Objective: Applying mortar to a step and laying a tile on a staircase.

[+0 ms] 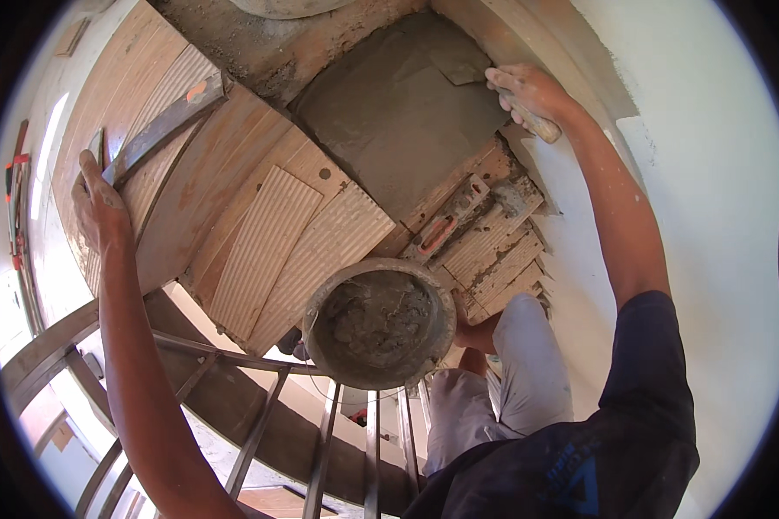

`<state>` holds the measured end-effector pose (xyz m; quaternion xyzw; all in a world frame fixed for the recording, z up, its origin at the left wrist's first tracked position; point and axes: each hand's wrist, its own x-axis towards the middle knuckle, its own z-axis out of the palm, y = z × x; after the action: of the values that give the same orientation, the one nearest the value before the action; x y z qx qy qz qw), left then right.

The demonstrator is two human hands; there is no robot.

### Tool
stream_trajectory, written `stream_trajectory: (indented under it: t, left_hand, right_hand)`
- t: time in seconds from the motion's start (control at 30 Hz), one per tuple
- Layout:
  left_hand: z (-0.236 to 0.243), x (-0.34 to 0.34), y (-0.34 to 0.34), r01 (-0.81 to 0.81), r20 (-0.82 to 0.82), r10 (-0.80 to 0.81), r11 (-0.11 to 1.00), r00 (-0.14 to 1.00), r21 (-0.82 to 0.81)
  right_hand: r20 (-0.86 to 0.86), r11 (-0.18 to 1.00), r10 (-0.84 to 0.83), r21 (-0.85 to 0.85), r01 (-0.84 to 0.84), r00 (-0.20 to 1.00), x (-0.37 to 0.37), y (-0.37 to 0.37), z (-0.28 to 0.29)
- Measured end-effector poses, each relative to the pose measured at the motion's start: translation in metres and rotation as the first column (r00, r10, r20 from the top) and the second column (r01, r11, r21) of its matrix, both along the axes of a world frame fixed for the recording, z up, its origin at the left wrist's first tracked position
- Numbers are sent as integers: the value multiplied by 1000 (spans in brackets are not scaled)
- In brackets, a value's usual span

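Note:
My right hand (525,93) is closed round the handle of a trowel (545,130). The trowel's blade lies flat on a bed of wet grey mortar (381,104), at its far right corner by the wall. At the left, my left hand (101,208) rests at the edge of wood-look tiles (208,164), fingers partly stretched out and partly hidden. Just beside its fingertips is the near end of a long metal bar with an orange patch (169,125), lying across the tiles. I see no clear grip on it.
A round bucket of mortar (381,324) stands close in front of my knees. A level with an orange slot (448,221) lies on ridged tile pieces (493,259). A metal railing (320,441) curves along the lower left, and a white wall (710,173) rises at the right.

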<state>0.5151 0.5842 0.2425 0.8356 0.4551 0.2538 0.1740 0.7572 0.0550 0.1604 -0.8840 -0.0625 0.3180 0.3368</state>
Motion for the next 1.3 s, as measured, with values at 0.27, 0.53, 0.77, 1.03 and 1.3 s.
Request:
stream_trajectory:
  t: [0.27, 0.53, 0.77, 1.03, 1.3]
  left_hand:
    - [-1, -2, 4, 18, -12, -17, 1000, 1000, 23]
    - [0, 0, 4, 43, -4, -43, 999, 999, -6]
    - [-1, 3, -2, 15, -3, -15, 999, 1000, -34]
    - [0, 2, 2, 10, -11, -10, 1000, 1000, -10]
    - [-3, -1, 9, 27, -14, -27, 999, 1000, 25]
  right_hand:
    - [-173, 994, -81, 62, 93, 982, -62, -94, 12]
    - [-191, 976, -181, 83, 199, 965, -119, -143, 17]
    - [-111, 978, -63, 189, 83, 992, -73, -83, -1]
    - [-192, 981, -57, 170, 90, 980, -18, -32, -3]
    - [-222, 989, -121, 58, 137, 968, -81, -120, 27]
